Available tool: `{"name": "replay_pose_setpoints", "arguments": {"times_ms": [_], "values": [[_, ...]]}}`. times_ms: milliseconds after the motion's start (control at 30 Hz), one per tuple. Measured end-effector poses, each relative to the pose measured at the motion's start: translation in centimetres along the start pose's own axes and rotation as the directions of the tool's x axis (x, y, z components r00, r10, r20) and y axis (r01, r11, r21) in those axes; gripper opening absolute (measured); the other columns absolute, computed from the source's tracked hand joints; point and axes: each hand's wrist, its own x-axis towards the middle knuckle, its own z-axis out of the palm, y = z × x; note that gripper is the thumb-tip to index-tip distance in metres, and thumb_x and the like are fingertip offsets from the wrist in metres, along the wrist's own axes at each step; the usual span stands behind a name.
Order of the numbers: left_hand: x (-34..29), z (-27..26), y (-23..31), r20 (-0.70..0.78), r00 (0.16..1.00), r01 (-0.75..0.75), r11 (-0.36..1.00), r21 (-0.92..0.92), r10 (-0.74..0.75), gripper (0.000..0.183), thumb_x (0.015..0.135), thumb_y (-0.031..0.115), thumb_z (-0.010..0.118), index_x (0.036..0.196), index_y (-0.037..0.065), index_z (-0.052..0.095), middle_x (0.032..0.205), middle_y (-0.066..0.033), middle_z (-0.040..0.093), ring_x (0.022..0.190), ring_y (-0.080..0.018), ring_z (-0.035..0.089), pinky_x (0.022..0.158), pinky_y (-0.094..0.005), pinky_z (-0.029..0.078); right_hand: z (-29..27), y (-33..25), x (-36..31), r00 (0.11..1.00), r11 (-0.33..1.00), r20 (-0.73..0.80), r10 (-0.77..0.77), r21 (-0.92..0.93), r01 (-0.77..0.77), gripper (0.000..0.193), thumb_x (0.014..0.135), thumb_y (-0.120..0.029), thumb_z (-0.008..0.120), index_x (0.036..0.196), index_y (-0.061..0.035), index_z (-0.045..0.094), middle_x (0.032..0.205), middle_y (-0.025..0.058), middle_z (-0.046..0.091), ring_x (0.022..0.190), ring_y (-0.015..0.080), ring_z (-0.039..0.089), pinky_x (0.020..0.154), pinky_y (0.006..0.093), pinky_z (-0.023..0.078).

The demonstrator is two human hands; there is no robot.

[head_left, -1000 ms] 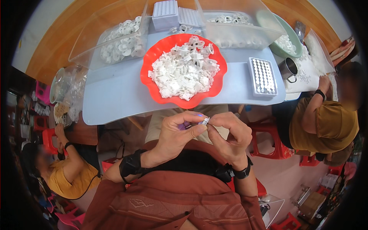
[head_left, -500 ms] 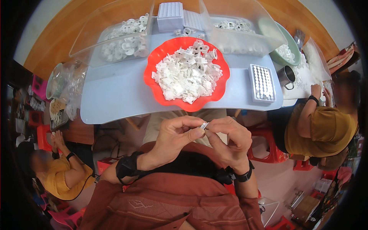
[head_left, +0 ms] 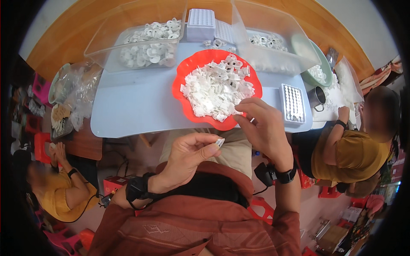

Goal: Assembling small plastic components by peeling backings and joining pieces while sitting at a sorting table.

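My left hand (head_left: 188, 158), in front of the table edge, pinches a small white plastic piece (head_left: 220, 142) between thumb and fingers. At the near right rim of the red scalloped bowl (head_left: 179, 96) is my right hand (head_left: 267, 132), its fingers bent and the thumb close to the index finger. A small white piece shows between those fingertips, against the heap of similar white plastic pieces (head_left: 213, 91) filling the bowl. Round white ring-like parts lie among them on the bowl's far right side.
Clear bins of white parts stand at the far left (head_left: 149, 47) and far right (head_left: 273, 55). A white tray of round silvery pieces (head_left: 293, 103) lies on the right beside a dark mug (head_left: 317, 99). Co-workers sit on the left (head_left: 68, 192) and right (head_left: 350, 149).
My right hand has left the piece held by my left hand and moved forward to the bowl's near right rim. My left hand keeps its piece in front of the table.
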Motion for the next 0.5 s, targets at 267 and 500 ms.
{"name": "replay_pose_setpoints", "arguments": {"times_ms": [267, 500], "values": [[-0.5, -0.9, 0.8, -0.041, 0.999, -0.029, 0.999, -0.014, 0.029, 0.022, 0.094, 0.001, 0.067, 0.116, -0.003, 0.067, 0.111, -0.0106, 0.069, 0.094, -0.0138, 0.068, 0.085, -0.0262, 0.057, 2.6, -0.3, 4.0, 0.963, 0.970, 0.266, -0.040, -0.222, 0.102, 0.023, 0.082, -0.011, 0.069, 0.103, -0.0017, 0.071, 0.099, 0.0122, 0.069, 0.087, 0.0360, 0.067, 0.073, 0.0452, 0.052], [-0.7, -1.9, 1.0, -0.033, 0.999, -0.041, 0.999, -0.025, 0.041, 0.020, 0.094, -0.002, 0.064, 0.114, -0.002, 0.067, 0.115, -0.0128, 0.067, 0.101, -0.0164, 0.068, 0.091, -0.0307, 0.060, 4.2, 0.6, 5.6, 0.913, 0.955, 0.405, 0.036, -0.282, 0.088, 0.028, 0.082, -0.013, 0.069, 0.108, -0.0031, 0.071, 0.102, 0.0145, 0.069, 0.093, 0.0372, 0.065, 0.079, 0.0450, 0.050]]}}
